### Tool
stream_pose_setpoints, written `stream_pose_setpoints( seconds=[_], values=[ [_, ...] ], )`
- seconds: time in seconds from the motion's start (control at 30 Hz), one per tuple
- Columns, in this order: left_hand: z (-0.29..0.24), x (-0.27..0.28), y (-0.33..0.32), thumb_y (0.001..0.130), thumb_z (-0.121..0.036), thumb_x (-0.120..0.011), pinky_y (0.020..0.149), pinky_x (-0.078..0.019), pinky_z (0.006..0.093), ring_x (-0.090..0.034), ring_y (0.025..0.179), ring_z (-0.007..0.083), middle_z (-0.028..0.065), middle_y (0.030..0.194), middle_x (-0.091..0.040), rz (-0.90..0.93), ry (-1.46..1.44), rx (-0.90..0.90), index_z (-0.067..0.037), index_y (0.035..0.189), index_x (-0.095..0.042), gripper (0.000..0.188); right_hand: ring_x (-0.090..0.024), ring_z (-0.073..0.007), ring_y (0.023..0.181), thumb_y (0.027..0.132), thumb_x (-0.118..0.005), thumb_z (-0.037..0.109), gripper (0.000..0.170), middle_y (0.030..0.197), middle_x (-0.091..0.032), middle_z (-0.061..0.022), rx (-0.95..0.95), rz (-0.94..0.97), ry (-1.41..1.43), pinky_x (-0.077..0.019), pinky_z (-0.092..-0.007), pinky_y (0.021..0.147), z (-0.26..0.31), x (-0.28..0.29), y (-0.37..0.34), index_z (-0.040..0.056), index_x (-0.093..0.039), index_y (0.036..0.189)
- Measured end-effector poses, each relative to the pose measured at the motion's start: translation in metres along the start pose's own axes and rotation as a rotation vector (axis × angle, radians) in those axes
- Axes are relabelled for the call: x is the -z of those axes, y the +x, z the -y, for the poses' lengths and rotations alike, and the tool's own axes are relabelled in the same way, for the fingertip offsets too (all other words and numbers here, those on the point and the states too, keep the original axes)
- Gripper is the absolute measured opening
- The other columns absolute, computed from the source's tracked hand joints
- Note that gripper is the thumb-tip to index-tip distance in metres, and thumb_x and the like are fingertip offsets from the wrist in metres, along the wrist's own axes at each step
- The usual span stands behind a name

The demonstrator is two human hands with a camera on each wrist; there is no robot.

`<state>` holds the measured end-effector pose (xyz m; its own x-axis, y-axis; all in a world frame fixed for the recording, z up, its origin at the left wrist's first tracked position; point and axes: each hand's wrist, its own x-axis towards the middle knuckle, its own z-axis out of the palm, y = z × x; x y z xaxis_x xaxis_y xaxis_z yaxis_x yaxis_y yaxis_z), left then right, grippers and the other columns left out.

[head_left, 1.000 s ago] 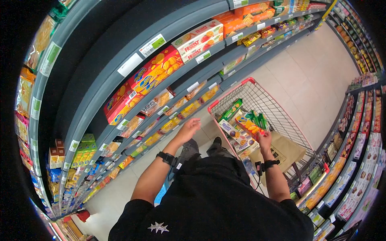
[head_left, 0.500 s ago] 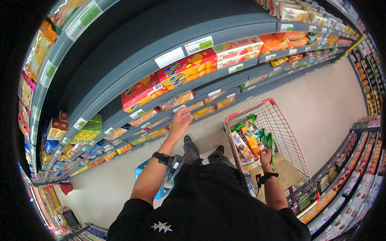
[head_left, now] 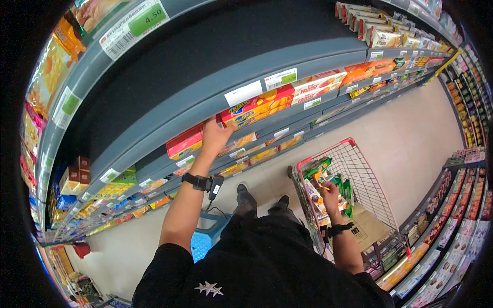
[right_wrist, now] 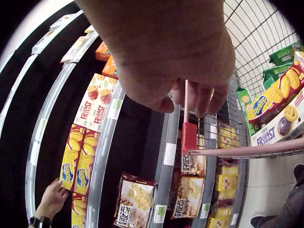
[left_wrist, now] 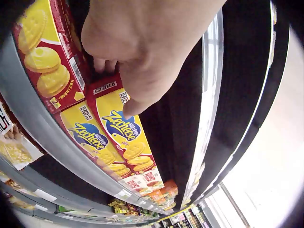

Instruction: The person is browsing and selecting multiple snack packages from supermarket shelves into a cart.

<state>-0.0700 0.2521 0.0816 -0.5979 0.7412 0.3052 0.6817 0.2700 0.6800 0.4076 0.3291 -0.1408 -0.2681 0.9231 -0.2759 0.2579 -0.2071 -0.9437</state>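
My left hand (head_left: 214,137) is at the shelf, on the near end of a red and yellow Zecheese biscuit box (left_wrist: 121,126). In the left wrist view, its thumb lies on the box's printed front, and the other fingers bend around its end, partly hidden. Another Zecheese box (left_wrist: 83,135) lies right against the gripped one. Above the shopping cart (head_left: 351,142), my right hand (head_left: 331,197) hangs with loosely curled fingers and nothing visibly held. Below it in the cart are a Zecheese box (right_wrist: 280,92) and a Fruast box (right_wrist: 280,123).
Fruast boxes (head_left: 318,87) stand farther along the same shelf. Green packs (right_wrist: 280,71) and a brown paper bag (head_left: 367,226) lie in the cart. A blue stool (head_left: 205,238) stands by my legs. Across the aisle runs a stocked shelf (head_left: 436,226).
My left hand has moved forward from the open aisle onto the Zecheese box at the shelf. My right hand stays over the cart, while the head view has shifted toward the shelf.
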Motion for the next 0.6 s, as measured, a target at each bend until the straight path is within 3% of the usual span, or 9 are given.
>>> stream_pose_setpoints(
  seconds=[0.07,0.27,0.33,0.4,0.47,0.5,0.6],
  values=[
    [-0.005,0.002,0.005,0.078,-0.024,-0.078,0.104,-0.0414,0.0426,-0.054,0.119,0.0432,0.0281,0.127,-0.057,0.124,-0.003,0.149,0.001,0.136,-0.047,0.071,-0.059,-0.0094,0.076,0.088,-0.061,0.003,0.011,0.088,-0.062,-0.0012,-0.143,0.006,0.140,-0.0487,-0.0241,0.062,0.051,-0.017,-0.021,0.0048,-0.060,0.099],
    [0.004,0.021,0.013,0.079,-0.036,-0.078,0.101,-0.0430,0.0433,-0.054,0.122,0.0420,0.0268,0.131,-0.056,0.214,-0.052,0.131,-0.001,0.136,-0.048,0.074,-0.062,-0.0105,0.081,0.090,-0.054,0.001,0.011,0.089,-0.060,-0.0004,-0.136,-0.027,0.093,-0.0507,-0.0214,0.062,0.037,-0.045,-0.024,0.0056,-0.059,0.099],
    [0.007,0.035,0.011,0.080,-0.039,-0.077,0.099,-0.0438,0.0435,-0.054,0.121,0.0431,0.0277,0.131,-0.056,0.331,-0.055,0.254,0.001,0.137,-0.046,0.076,-0.058,-0.0102,0.071,0.087,-0.060,0.000,0.009,0.087,-0.063,-0.0033,-0.129,-0.077,0.136,-0.0480,-0.0240,0.061,0.042,-0.059,-0.027,0.0028,-0.061,0.095],
    [0.002,0.052,0.005,0.082,-0.032,-0.077,0.099,-0.0463,0.0404,-0.058,0.119,0.0380,0.0227,0.136,-0.054,0.346,-0.099,0.215,0.003,0.138,-0.044,0.074,-0.060,-0.0114,0.075,0.087,-0.060,0.000,0.010,0.092,-0.064,-0.0050,-0.120,-0.092,0.193,-0.0499,-0.0247,0.066,0.056,-0.072,-0.030,0.0014,-0.060,0.098],
    [0.012,0.060,-0.004,0.081,-0.007,-0.075,0.100,-0.0475,0.0368,-0.059,0.117,0.0228,0.0143,0.130,-0.059,0.386,-0.656,0.228,-0.001,0.133,-0.053,0.057,-0.063,-0.0131,0.087,0.091,-0.053,0.000,0.018,0.097,-0.063,-0.0038,-0.034,-0.001,0.129,-0.0538,-0.0264,0.072,0.068,-0.081,-0.031,0.0036,-0.059,0.108],
    [0.012,0.067,-0.007,0.081,0.001,-0.073,0.101,-0.0486,0.0361,-0.057,0.119,0.0207,0.0119,0.134,-0.055,0.450,-0.673,0.186,-0.002,0.136,-0.051,0.059,-0.064,-0.0142,0.091,0.094,-0.056,0.005,0.020,0.102,-0.063,-0.0053,-0.074,0.023,0.172,-0.0545,-0.0279,0.077,0.082,-0.087,-0.033,0.0037,-0.059,0.113],
    [0.002,0.080,-0.016,0.082,-0.003,-0.074,0.098,-0.0506,0.0349,-0.056,0.120,0.0211,0.0143,0.135,-0.054,0.633,-0.600,0.081,0.000,0.137,-0.049,0.061,-0.064,-0.0158,0.095,0.097,-0.055,0.011,0.021,0.108,-0.063,-0.0068,-0.090,0.031,0.350,-0.0557,-0.0304,0.078,0.162,-0.106,-0.045,0.0022,-0.057,0.117]
  ],
)
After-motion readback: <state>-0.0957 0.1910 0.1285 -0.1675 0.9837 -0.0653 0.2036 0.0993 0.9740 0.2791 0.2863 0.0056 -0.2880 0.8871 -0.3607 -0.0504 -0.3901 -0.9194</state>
